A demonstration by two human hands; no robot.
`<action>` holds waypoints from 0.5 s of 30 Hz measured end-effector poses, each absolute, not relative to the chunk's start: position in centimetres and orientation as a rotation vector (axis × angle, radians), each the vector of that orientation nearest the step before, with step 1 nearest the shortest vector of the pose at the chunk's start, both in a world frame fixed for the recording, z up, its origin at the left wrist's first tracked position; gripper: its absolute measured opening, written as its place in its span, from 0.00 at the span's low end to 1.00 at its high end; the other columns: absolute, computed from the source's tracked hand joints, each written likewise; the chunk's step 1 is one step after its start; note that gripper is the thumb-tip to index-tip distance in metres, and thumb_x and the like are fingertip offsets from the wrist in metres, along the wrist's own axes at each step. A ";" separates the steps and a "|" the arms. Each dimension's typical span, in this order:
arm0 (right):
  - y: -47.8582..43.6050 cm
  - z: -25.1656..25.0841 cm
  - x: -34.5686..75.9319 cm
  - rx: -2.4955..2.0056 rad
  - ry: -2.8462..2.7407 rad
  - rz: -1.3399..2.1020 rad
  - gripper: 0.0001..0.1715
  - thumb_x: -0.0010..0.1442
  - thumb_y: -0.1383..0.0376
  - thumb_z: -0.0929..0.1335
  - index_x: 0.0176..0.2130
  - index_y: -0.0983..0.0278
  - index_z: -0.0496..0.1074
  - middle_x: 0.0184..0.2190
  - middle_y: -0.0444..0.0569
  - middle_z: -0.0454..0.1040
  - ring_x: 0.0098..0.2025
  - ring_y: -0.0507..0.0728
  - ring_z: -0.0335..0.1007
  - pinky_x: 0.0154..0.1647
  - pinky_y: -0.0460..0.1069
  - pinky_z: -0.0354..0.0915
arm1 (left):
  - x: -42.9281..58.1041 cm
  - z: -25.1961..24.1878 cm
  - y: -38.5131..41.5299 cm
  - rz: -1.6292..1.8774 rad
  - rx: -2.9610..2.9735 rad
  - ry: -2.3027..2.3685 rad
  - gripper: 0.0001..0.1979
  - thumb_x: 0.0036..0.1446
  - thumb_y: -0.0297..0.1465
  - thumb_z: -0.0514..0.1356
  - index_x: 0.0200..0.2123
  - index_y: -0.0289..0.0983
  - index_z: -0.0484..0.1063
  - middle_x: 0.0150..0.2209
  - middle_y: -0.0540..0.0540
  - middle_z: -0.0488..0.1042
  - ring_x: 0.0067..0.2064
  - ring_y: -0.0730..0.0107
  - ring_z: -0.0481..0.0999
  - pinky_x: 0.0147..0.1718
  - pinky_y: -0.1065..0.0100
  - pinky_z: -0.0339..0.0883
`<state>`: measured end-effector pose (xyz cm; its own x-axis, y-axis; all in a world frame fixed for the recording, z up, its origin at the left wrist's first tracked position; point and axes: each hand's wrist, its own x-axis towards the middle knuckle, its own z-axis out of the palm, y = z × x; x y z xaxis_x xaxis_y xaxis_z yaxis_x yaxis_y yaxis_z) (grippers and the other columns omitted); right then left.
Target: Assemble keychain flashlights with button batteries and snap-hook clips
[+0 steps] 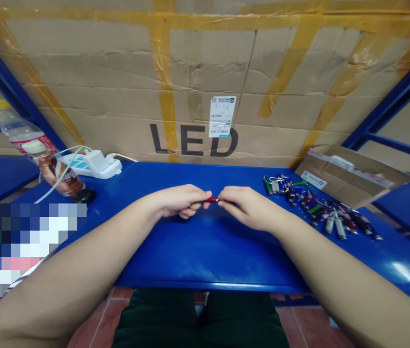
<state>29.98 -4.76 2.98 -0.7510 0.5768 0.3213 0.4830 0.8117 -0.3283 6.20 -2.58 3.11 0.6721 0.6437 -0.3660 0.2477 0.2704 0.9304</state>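
Above the middle of the blue table, both hands meet at a small red keychain flashlight (212, 199), a slim tube with a metal end. My left hand (181, 199) is closed, pinching its body between thumb and fingers. From the other side, the fingers of my right hand (244, 205) close on the metal end. Part of the flashlight is covered by the fingers. To the right of my right hand lies a loose pile of similar keychain flashlights (315, 209) in green, silver, red and dark colours, with metal clips.
The blue table (205, 261) backs onto a large taped cardboard box (118, 87) marked LED. An opened small carton (349, 181) stands at the right rear. At left are a white power strip (110, 169) with cables, a clear bottle (16, 125) and a brown drink bottle (58, 171).
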 end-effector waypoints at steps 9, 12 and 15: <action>-4.5 2.5 30.1 -0.742 -2.657 -0.214 0.19 0.75 0.64 0.59 0.36 0.64 0.73 0.33 0.53 0.72 0.36 0.57 0.65 0.39 0.51 0.61 | 6.0 2.8 -2.2 0.219 1.086 0.905 0.21 0.68 0.48 0.58 0.32 0.36 0.68 0.17 0.60 0.49 0.16 0.80 0.49 0.15 0.76 0.47; -4.2 2.3 30.1 -0.767 -2.630 -0.024 0.18 0.74 0.64 0.60 0.35 0.64 0.73 0.32 0.51 0.73 0.35 0.56 0.66 0.39 0.51 0.61 | 6.4 2.3 -2.5 0.371 1.331 0.898 0.19 0.65 0.49 0.62 0.41 0.37 0.68 0.22 0.58 0.60 0.19 0.77 0.63 0.19 0.74 0.58; -3.9 2.1 30.0 -0.840 -2.510 0.319 0.16 0.73 0.62 0.62 0.33 0.63 0.71 0.30 0.48 0.72 0.33 0.54 0.66 0.38 0.50 0.61 | 6.7 1.9 -2.6 0.586 1.663 0.865 0.20 0.62 0.44 0.66 0.47 0.38 0.67 0.30 0.54 0.70 0.24 0.76 0.70 0.23 0.72 0.65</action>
<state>30.01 -3.93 2.10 -0.7014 0.6153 0.3598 0.5059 0.7853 -0.3569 6.67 -2.64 1.89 0.6085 0.7914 -0.0579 0.2405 -0.1144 0.9639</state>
